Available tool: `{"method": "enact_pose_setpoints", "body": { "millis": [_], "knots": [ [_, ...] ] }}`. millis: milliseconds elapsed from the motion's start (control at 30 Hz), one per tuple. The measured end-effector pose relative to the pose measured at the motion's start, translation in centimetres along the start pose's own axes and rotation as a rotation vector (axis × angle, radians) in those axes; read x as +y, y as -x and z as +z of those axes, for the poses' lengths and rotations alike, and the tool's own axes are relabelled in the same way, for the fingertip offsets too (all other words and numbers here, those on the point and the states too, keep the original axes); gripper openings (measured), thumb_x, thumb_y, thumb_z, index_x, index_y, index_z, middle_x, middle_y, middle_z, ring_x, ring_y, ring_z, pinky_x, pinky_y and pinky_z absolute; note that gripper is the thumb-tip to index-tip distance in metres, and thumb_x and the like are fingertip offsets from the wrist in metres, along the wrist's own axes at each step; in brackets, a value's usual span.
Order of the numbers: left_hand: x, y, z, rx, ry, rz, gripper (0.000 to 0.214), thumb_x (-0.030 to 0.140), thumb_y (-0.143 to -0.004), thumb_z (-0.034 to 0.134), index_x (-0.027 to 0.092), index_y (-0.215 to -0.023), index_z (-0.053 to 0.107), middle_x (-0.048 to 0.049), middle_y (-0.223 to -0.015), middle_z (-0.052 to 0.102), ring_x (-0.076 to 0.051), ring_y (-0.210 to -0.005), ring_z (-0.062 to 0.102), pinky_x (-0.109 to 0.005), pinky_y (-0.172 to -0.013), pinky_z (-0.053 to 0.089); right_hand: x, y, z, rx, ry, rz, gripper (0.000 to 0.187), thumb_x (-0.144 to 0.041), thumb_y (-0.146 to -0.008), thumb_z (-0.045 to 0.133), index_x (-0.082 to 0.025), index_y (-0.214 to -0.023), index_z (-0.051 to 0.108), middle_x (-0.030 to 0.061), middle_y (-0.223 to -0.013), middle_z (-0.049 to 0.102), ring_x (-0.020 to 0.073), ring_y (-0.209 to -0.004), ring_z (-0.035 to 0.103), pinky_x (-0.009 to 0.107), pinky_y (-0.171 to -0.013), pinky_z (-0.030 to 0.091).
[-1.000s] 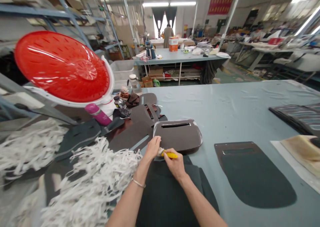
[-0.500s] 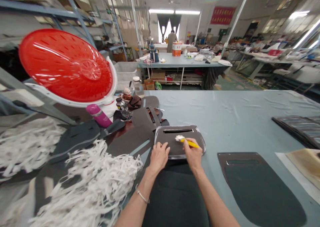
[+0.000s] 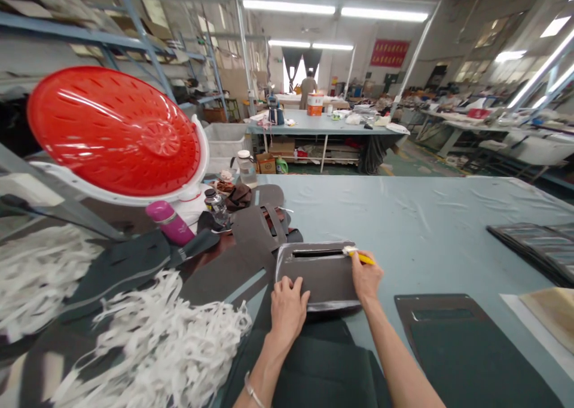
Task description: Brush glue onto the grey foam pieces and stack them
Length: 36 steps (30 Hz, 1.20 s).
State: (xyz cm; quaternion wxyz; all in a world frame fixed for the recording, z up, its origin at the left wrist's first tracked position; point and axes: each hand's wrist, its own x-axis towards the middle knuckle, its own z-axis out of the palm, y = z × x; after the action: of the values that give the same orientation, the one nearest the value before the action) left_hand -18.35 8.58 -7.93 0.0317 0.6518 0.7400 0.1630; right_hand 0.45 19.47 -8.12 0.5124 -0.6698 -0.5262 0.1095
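Observation:
My right hand is closed on a yellow-handled brush with a whitish tip. That tip is at the right end of a long slot in a dark grey panel. White, glue-like smears run along the panel's edges and beside the slot. On the panel's lower left lies my left hand, fingers spread flat. Dark green sheet material is under and in front of the panel. Right of my right forearm lies another dark slotted panel.
Left are white strips, grey cut pieces, a purple flask, a clear bottle and a large red basin. Stacked dark pieces lie right on the blue tabletop. A person stands far back.
My right hand has moved the brush rightward, from below the slot's middle to its right end. My left hand stays on the panel's lower left. The camera view has tilted up slightly.

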Motion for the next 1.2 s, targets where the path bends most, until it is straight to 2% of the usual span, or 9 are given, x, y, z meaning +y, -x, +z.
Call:
{"method": "enact_pose_setpoints", "body": {
  "millis": [133,233,300,500,633,733,933,1067,1200],
  "knots": [
    [0.1,0.0,0.4,-0.008,-0.014,0.013,0.033,0.037,-0.088,0.044,0.025,-0.118,0.053,-0.0065,-0.097,0.047,-0.021,-0.09,0.045,-0.032,-0.075,0.038,-5.4,4.1,4.9,-0.291,-0.265,-0.205,0.024,-0.034,-0.083,0.046,-0.02,-0.088,0.065,0.0049,-0.085,0.067,0.0169,-0.073,0.06,0.026,-0.072,0.045],
    [-0.1,0.1,0.7,-0.007,-0.018,0.018,0.033,0.034,-0.089,0.042,0.025,-0.118,0.053,-0.0063,-0.097,0.047,-0.02,-0.088,0.046,-0.031,-0.074,0.038,-6.2,4.9,6.9,-0.395,-0.291,-0.248,0.021,-0.032,-0.083,0.047,-0.021,-0.086,0.065,0.0034,-0.082,0.067,0.0161,-0.071,0.06,0.025,-0.069,0.045],
    [-0.2,0.2,0.7,0.0,-0.019,0.016,0.033,0.034,-0.089,0.043,0.026,-0.119,0.053,-0.006,-0.096,0.047,-0.02,-0.088,0.046,-0.031,-0.074,0.038,-4.1,3.3,6.0,-0.326,-0.195,-0.2,0.022,-0.033,-0.082,0.046,-0.02,-0.085,0.065,0.003,-0.077,0.066,0.0156,-0.065,0.058,0.025,-0.066,0.044],
    [0.5,-0.1,0.4,0.014,-0.051,-0.006,0.031,0.036,-0.087,0.045,0.025,-0.115,0.055,-0.007,-0.097,0.048,-0.022,-0.09,0.046,-0.033,-0.075,0.038,3.4,-3.1,-0.9,-0.025,0.181,-0.115,0.033,-0.04,-0.083,0.041,-0.019,-0.085,0.066,0.0064,-0.07,0.064,0.0173,-0.059,0.054,0.027,-0.061,0.037],
    [2.6,-1.4,1.0,-0.005,0.01,-0.059,0.024,0.032,-0.085,0.048,0.016,-0.1,0.059,-0.0096,-0.097,0.051,-0.024,-0.094,0.049,-0.037,-0.08,0.039,6.1,-2.4,-2.6,-0.054,0.291,-0.018,0.039,-0.035,-0.086,0.034,-0.02,-0.104,0.065,0.008,-0.069,0.063,0.018,-0.056,0.053,0.028,-0.057,0.034],
    [4.9,-3.0,2.6,-0.101,0.334,-0.035,0.022,0.027,-0.085,0.046,0.015,-0.098,0.058,-0.0094,-0.098,0.054,-0.019,-0.089,0.054,-0.033,-0.081,0.042,7.3,-0.9,-3.0,-0.12,0.29,0.042,0.041,-0.027,-0.083,0.031,-0.02,-0.107,0.064,0.0064,-0.063,0.06,0.0185,-0.053,0.052,0.028,-0.054,0.033],
    [9.5,-6.8,5.3,-0.258,0.876,-0.119,0.033,0.042,-0.078,0.054,0.015,-0.095,0.061,-0.0097,-0.094,0.063,-0.018,-0.083,0.061,-0.032,-0.082,0.045,5.4,1.0,-4.7,-0.088,0.083,0.023,0.04,-0.03,-0.086,0.029,-0.018,-0.106,0.062,0.0057,-0.071,0.063,0.0189,-0.06,0.056,0.028,-0.058,0.039],
    [11.6,-8.1,5.5,-0.317,1.113,-0.232,0.049,0.055,-0.068,0.062,0.013,-0.092,0.063,-0.011,-0.092,0.066,-0.022,-0.087,0.06,-0.032,-0.081,0.044,2.6,2.0,-5.7,-0.096,-0.147,-0.058,0.031,-0.031,-0.09,0.033,-0.019,-0.104,0.058,0.0067,-0.095,0.064,0.0181,-0.085,0.059,0.028,-0.076,0.044],
    [12.4,-8.5,5.3,-0.303,1.355,-0.267,0.048,0.049,-0.059,0.073,0.013,-0.089,0.063,-0.0083,-0.088,0.066,-0.018,-0.082,0.059,-0.029,-0.079,0.043,0.9,3.0,-5.7,-0.15,-0.288,-0.065,0.025,-0.031,-0.092,0.036,-0.021,-0.104,0.056,0.0057,-0.1,0.062,0.0169,-0.091,0.059,0.029,-0.084,0.045]
  ]
}}
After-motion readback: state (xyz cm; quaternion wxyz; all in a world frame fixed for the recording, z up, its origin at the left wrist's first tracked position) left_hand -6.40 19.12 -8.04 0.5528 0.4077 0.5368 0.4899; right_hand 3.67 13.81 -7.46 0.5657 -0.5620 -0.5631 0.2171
